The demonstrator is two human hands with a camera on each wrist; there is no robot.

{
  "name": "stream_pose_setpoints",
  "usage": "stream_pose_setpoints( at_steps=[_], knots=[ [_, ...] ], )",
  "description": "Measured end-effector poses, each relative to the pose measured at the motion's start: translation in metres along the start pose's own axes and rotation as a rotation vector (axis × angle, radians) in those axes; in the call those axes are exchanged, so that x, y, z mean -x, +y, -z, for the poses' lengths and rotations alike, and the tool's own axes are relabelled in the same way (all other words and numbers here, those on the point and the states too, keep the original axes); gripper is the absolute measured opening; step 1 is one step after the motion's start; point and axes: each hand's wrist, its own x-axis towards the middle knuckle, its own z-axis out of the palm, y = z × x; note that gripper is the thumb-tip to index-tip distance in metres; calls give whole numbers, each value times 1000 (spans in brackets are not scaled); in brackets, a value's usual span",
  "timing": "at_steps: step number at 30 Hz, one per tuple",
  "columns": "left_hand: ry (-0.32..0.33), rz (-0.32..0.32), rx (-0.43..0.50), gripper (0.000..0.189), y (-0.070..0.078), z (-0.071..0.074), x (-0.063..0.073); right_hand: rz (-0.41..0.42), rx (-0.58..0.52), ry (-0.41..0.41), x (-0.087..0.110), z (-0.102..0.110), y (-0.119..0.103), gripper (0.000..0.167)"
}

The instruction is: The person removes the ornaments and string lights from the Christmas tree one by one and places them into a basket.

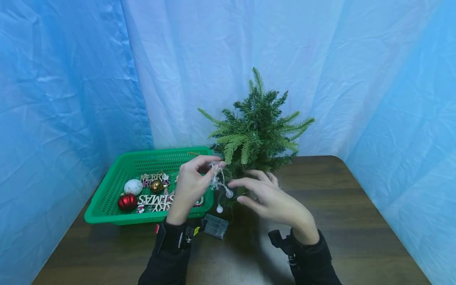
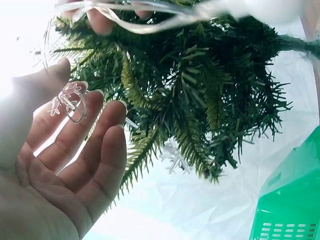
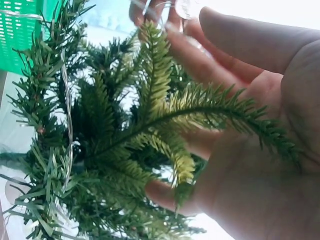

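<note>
A bunch of clear fairy lights (image 1: 215,180), with snowflake shapes and round bulbs on a transparent wire, hangs from my left hand (image 1: 192,182). Its thumb and forefinger pinch the bunch; a snowflake (image 2: 65,100) shows by the fingertips in the left wrist view. At the lower front of a small artificial Christmas tree (image 1: 258,130), my right hand (image 1: 274,198) has thumb and fingers spread apart. A branch (image 3: 210,111) crosses its palm in the right wrist view, and wire passes by its fingertips. Another length of wire (image 3: 67,115) lies along the tree's branches.
Left of the tree stands a green basket (image 1: 107,174) with a red ball (image 1: 127,202), a white ball (image 1: 133,187), a gold ball (image 1: 156,186) and lettered signs. A battery box (image 1: 215,226) lies on the wooden table (image 1: 356,221) before it. Pale blue curtains (image 1: 199,71) surround the table.
</note>
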Motion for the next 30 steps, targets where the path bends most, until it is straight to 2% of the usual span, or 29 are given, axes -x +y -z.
stream_pose_setpoints(
  at_steps=[7, 11, 14, 18, 21, 25, 27, 30],
  knots=[
    [39, 30, 7, 33, -1, 5, -2, 110, -22, -18, 2, 5, 1, 34],
    [60, 56, 31, 36, -3, 10, -2, 130, -46, -23, 4, 8, 3, 34],
    [96, 81, 49, 36, -6, 14, -2, 146, -83, 5, 7, 12, 5, 35],
    [152, 110, 90, 33, -12, 22, -4, 179, -107, 105, 15, 22, 12, 36],
    [179, 139, 176, 31, -12, 30, -5, 181, -109, 197, 23, 33, 17, 36],
    [183, 187, 282, 34, -18, 41, -8, 147, -88, 296, 40, 48, 28, 35],
    [181, 195, 298, 37, -25, 46, -12, 119, -56, 338, 49, 56, 35, 37],
    [174, 215, 290, 39, -26, 56, -19, 38, -21, 395, 60, 66, 47, 36]
  ],
)
